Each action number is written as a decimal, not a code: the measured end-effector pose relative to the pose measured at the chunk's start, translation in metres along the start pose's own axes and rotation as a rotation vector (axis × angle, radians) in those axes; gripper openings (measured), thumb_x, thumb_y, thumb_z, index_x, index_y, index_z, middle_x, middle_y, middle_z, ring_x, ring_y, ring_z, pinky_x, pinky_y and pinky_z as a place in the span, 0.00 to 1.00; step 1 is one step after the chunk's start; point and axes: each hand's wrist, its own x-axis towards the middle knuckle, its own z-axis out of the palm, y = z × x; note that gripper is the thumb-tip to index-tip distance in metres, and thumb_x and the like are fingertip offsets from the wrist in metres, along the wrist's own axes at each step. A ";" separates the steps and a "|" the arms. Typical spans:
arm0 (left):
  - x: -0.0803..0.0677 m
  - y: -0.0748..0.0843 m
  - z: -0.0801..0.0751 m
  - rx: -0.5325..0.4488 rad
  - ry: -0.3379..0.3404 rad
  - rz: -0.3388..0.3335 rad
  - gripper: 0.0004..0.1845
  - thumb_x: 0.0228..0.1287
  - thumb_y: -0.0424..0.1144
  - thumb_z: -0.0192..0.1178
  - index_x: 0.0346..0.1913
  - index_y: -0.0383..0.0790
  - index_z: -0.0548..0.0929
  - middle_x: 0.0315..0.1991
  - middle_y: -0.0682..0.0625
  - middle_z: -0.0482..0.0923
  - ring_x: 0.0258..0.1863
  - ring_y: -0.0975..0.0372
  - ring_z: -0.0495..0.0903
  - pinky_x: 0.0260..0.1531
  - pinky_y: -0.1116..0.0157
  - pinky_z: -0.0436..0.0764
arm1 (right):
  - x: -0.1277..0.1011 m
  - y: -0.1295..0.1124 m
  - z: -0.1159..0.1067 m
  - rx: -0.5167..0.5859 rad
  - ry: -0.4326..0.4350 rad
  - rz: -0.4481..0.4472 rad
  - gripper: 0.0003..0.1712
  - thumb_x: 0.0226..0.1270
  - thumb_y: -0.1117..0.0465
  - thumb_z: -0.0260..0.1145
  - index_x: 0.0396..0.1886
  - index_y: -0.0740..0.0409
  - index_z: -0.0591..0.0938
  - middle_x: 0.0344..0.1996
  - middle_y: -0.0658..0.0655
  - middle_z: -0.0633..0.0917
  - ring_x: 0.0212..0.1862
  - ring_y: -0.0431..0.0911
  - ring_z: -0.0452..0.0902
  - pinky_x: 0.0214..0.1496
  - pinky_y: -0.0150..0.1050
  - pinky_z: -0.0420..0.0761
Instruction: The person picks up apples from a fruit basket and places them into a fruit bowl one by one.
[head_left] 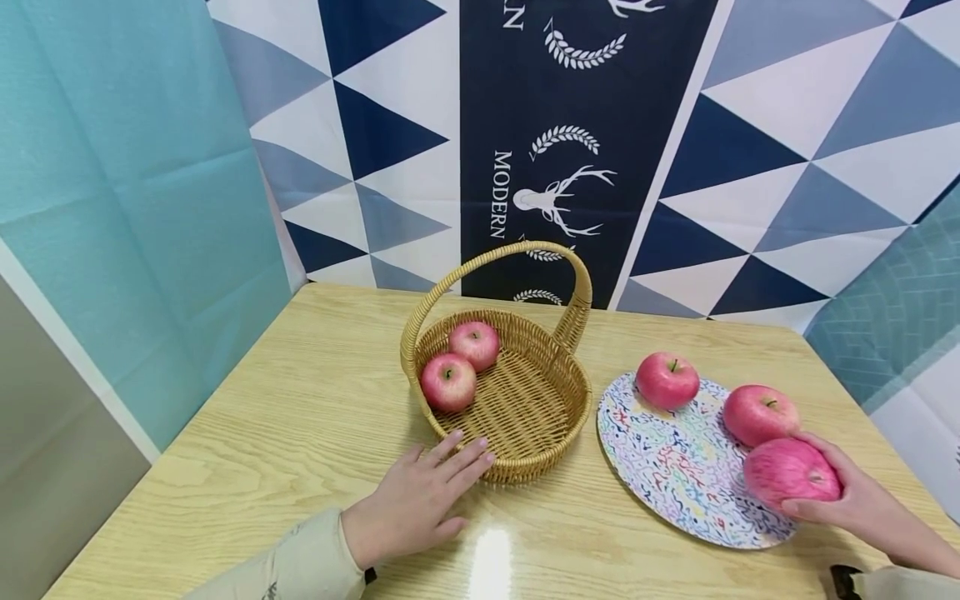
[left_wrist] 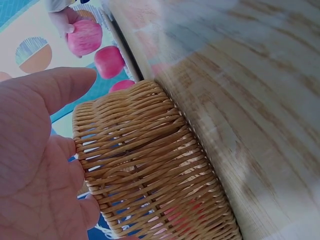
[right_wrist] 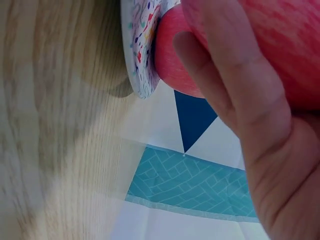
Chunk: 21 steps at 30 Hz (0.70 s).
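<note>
Right of the wicker basket (head_left: 528,408), a right hand (head_left: 858,493) curls round a red apple (head_left: 783,473) at a speckled round plate (head_left: 678,475) bearing two more apples (head_left: 667,381) (head_left: 761,415). A left hand (head_left: 416,500), fingers extended, touches the basket's near rim; an arched handle (head_left: 576,310) spans above two apples inside (head_left: 448,382) (head_left: 475,346). Wooden tabletop (head_left: 300,433) stretches left of the basket; behind it, the far edge meets a deer-print backdrop (head_left: 555,108).

Pale wood table (head_left: 300,400); triangle-patterned backdrop (head_left: 645,100) behind; teal sheet (head_left: 142,183) at left.
</note>
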 end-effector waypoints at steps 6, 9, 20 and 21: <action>0.000 0.001 0.000 -0.009 0.004 0.001 0.38 0.63 0.57 0.58 0.73 0.46 0.63 0.72 0.52 0.59 0.70 0.55 0.60 0.53 0.51 0.74 | 0.003 -0.003 -0.001 -0.041 -0.057 0.044 0.47 0.63 0.58 0.66 0.67 0.78 0.48 0.53 0.85 0.64 0.42 0.34 0.71 0.33 0.32 0.75; 0.000 0.000 -0.001 -0.021 -0.007 -0.004 0.38 0.63 0.56 0.58 0.73 0.46 0.62 0.72 0.52 0.59 0.70 0.54 0.60 0.53 0.51 0.74 | 0.004 0.001 0.000 -0.041 -0.058 0.046 0.48 0.63 0.58 0.66 0.67 0.78 0.47 0.53 0.85 0.64 0.43 0.46 0.75 0.34 0.33 0.76; 0.000 0.001 0.000 -0.018 -0.005 -0.006 0.37 0.63 0.56 0.58 0.73 0.47 0.63 0.72 0.52 0.59 0.70 0.54 0.60 0.53 0.50 0.74 | 0.006 0.011 0.005 -0.046 -0.017 -0.017 0.49 0.61 0.61 0.68 0.68 0.79 0.49 0.54 0.85 0.66 0.41 0.29 0.68 0.35 0.30 0.74; 0.000 0.001 0.000 -0.018 -0.006 -0.006 0.37 0.63 0.56 0.58 0.73 0.47 0.62 0.72 0.52 0.59 0.70 0.54 0.60 0.53 0.50 0.74 | 0.007 0.010 0.005 -0.046 -0.024 -0.012 0.49 0.61 0.60 0.68 0.68 0.79 0.48 0.54 0.86 0.65 0.42 0.34 0.71 0.35 0.30 0.74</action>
